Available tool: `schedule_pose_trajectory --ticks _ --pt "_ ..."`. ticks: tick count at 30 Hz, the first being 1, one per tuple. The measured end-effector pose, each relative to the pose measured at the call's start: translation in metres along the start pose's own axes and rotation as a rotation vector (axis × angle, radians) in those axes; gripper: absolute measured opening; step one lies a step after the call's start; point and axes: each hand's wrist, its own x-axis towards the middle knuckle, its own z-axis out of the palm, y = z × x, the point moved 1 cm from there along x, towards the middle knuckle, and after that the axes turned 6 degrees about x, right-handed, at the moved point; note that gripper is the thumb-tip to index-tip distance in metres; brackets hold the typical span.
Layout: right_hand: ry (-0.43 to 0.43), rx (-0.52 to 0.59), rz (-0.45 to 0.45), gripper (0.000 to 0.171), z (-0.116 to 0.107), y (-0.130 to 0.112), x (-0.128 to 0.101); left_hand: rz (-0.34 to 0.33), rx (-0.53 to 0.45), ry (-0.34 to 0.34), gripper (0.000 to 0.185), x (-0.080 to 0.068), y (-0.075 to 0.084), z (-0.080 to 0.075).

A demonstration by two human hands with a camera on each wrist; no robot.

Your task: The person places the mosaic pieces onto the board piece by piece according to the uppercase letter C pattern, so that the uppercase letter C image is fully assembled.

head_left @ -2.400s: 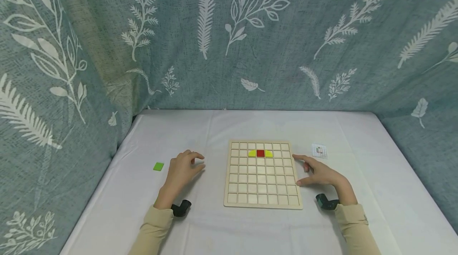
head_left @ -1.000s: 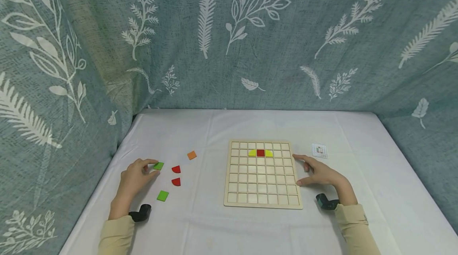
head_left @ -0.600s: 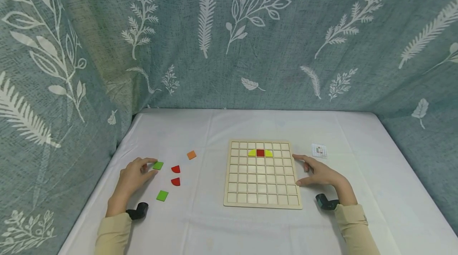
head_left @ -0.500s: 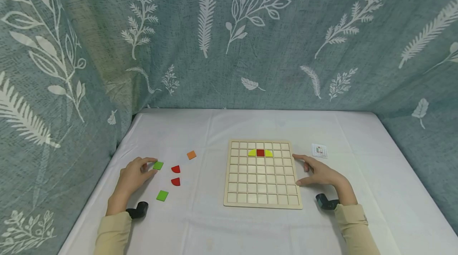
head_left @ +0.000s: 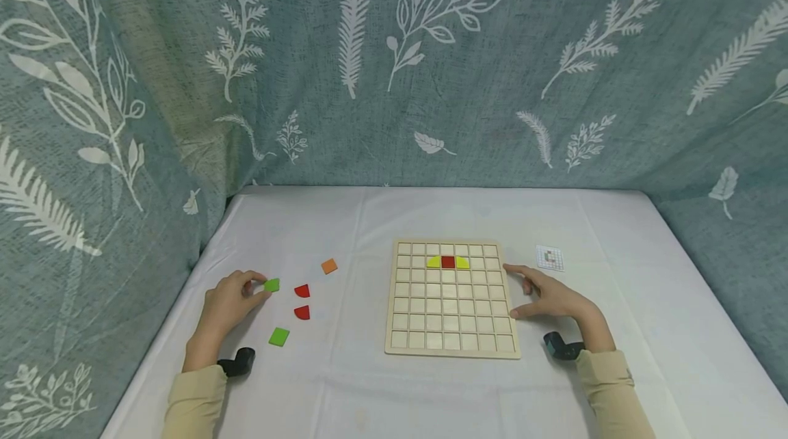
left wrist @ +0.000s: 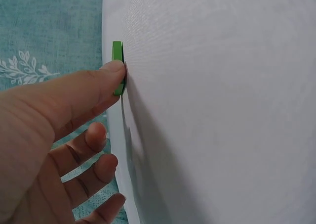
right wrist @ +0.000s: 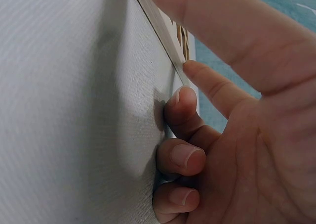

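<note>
My left hand (head_left: pixel 229 303) is at the left of the table, thumb and index finger pinching a green square tile (head_left: pixel 271 285) by its edges. In the left wrist view this green tile (left wrist: pixel 117 48) stands out past the thumb tip, and the other fingers hang loosely bent. My right hand (head_left: pixel 550 297) rests beside the wooden grid board (head_left: pixel 452 355), with the thumb and index fingertips against its right edge. A red square tile (head_left: pixel 448 262) sits in the board's second row between two yellow quarter-round tiles (head_left: pixel 434 262). The right wrist view shows the remaining fingers curled beneath the palm.
Right of the left hand lie two red quarter-round tiles (head_left: pixel 302 313), an orange square tile (head_left: pixel 329 266) and another green square tile (head_left: pixel 279 337). A small card with a printed grid pattern (head_left: pixel 550 258) lies beyond the right hand. A patterned curtain (head_left: pixel 394 138) borders the table.
My left hand has moved left from over the tiles, uncovering the red, orange and lower green ones, and has pinched the upper green tile, which has turned slightly. The right hand stays put.
</note>
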Motion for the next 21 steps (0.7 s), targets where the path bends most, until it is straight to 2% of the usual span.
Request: schedule_pose_trajectory --ticks 6,13,21 --pt "0.001 0.007 0.003 0.089 -0.001 -0.002 0.0 -0.015 -0.003 0.014 0.028 -0.001 0.003 0.001" --pt "-0.001 -0.004 -0.006 0.09 -0.003 -0.002 0.001 0.004 -0.005 0.053 0.03 -0.001 0.012 0.0" --pt "-0.002 -0.005 -0.007 0.089 -0.002 0.001 0.002 0.034 -0.015 0.051 0.031 0.0 0.025 0.001"
